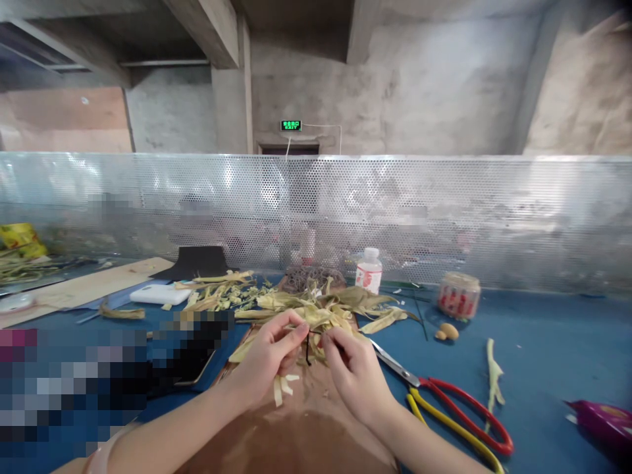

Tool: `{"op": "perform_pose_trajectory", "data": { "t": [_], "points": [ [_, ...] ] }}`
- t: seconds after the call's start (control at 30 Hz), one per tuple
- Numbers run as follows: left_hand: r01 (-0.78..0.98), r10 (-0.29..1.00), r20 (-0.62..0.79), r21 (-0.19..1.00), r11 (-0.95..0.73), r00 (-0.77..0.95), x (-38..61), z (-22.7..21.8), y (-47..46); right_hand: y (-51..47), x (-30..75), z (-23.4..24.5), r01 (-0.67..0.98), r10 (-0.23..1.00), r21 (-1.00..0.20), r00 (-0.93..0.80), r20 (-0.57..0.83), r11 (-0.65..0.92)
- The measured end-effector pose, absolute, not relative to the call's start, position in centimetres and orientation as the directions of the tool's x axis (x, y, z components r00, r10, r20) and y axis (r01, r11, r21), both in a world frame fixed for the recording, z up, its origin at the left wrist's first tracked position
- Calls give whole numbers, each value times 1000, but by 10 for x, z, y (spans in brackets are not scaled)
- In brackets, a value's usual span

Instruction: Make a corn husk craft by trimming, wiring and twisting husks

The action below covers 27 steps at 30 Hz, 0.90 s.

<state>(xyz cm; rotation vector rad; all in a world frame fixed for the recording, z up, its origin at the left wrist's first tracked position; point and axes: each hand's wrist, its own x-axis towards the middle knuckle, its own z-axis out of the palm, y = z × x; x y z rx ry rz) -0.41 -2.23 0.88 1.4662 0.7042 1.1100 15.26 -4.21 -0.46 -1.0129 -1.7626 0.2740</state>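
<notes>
My left hand (274,352) is closed in a pinch on a thin dark cord (309,350), whose loose end hangs down between my hands. My right hand (355,368) is pinched just to the right, its fingertips at the other stretch of the cord. Pale cut strips (284,388) show below my left fingers; I cannot tell whether that hand holds them. Both hands are above a brown board (316,428). Behind them lies a heap of dried yellowish husk leaves (316,309). Scissors (419,382) with one red and one yellow handle lie beside my right forearm.
A white bottle (369,273), a clear jar (459,297) and a small tan lump (448,331) stand toward the back right. A purple packet (602,421) lies far right. On the left are a white box (160,293) and a phone (197,368). A perforated metal screen (316,217) closes the back.
</notes>
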Motion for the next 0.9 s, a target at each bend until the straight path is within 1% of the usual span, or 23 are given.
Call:
{"op": "perform_pose_trajectory", "data": {
  "t": [0.1,0.23,0.3,0.4,0.5,0.6,0.77,0.83,0.9],
  "points": [
    [-123,865,235,972,-201,444,-6,9,-22,-42,154,-5,490,724,-586,-147,674,646],
    [-45,812,145,988,-145,565,-9,10,-21,-41,158,-4,427,686,-556,-258,680,713],
    [-20,797,109,992,-121,593,-11,11,-20,-39,162,0,385,670,-554,-320,670,738],
    [41,781,70,992,-122,621,-12,13,-22,-33,171,10,293,648,-583,-442,620,758],
    [149,777,17,978,-143,629,-8,17,-27,-29,180,21,273,635,-589,-503,586,760],
    [224,813,-3,962,-157,582,-2,19,-32,-27,186,28,334,620,-526,-502,603,782],
    [242,872,58,950,-198,487,5,18,-33,-27,186,32,490,557,-305,-531,638,817],
    [230,896,110,946,-227,431,7,17,-31,-29,181,31,578,566,-237,-496,659,781],
    [208,916,137,951,-228,377,7,16,-30,-32,175,28,665,603,-223,-419,679,713]
  ]
}}
